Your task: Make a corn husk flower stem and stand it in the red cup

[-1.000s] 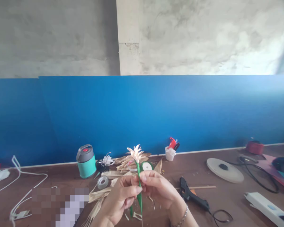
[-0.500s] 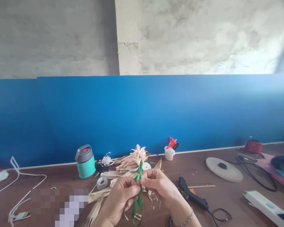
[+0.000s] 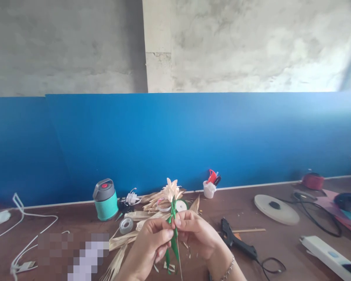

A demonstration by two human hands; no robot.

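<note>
A cream-coloured flower bunch (image 3: 172, 191) on green stems stands upright above my fingers. My left hand (image 3: 155, 242) pinches the green stems from the left. From the right, my right hand (image 3: 193, 230) pinches at the same spot, its fingertips almost touching the left ones. Green ribbon (image 3: 174, 248) hangs below the fingers, with a thin pale strand beside it. Exactly what lies between the right fingertips is partly hidden. Dried corn husks (image 3: 131, 238) lie under and behind my left hand.
A glue gun (image 3: 236, 242) with a cord lies right of my hands. A tape roll (image 3: 126, 225), a teal flask (image 3: 105, 203) and a white cup (image 3: 209, 189) with tools stand behind. Further right are a round white lid (image 3: 276, 210) and a power strip (image 3: 329, 253). A blue partition (image 3: 175, 136) bounds the table.
The flower bunch has turned slightly in my fingers. The ribbon's hanging loop has shifted, and a thin pale strand now shows below my hands. Both hands stay nearly in place.
</note>
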